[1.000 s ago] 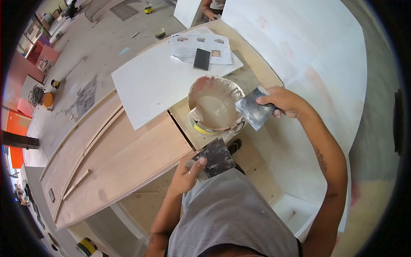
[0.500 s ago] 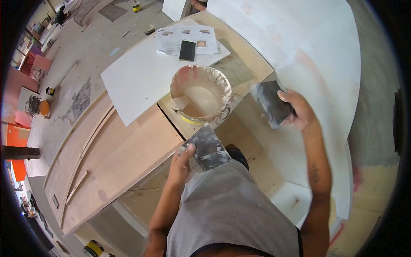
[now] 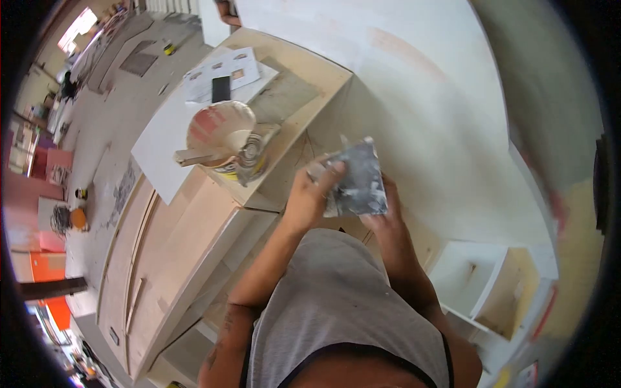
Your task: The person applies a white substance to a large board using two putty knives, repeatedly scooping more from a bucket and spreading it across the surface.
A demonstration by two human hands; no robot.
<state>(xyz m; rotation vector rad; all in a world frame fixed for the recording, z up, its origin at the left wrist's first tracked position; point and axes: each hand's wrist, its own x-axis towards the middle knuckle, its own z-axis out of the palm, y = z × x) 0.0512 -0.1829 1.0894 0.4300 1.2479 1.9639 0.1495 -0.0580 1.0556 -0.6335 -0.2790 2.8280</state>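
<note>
In front of my chest, my left hand (image 3: 314,194) grips a dark, smeared flat plate (image 3: 361,178) by its left side, thumb on top. Behind the plate's right edge is my right hand (image 3: 387,204), its fingers mostly hidden, so what it holds does not show. A bucket (image 3: 207,129) with whitish paste on its walls stands to the left of my hands, on the corner of a wooden bench. Beside its rim lies a stick or scraper, coated with paste.
Printed sheets (image 3: 242,68) and a black phone-like object (image 3: 221,89) lie beyond the bucket on a white board (image 3: 152,145). A large white curved panel (image 3: 420,123) rises on the right. A person's hand (image 3: 228,14) shows at the top.
My right hand has come in from the right to the plate in my left hand. My left hand has risen to the right. The view has shifted, and the bucket appears further left.
</note>
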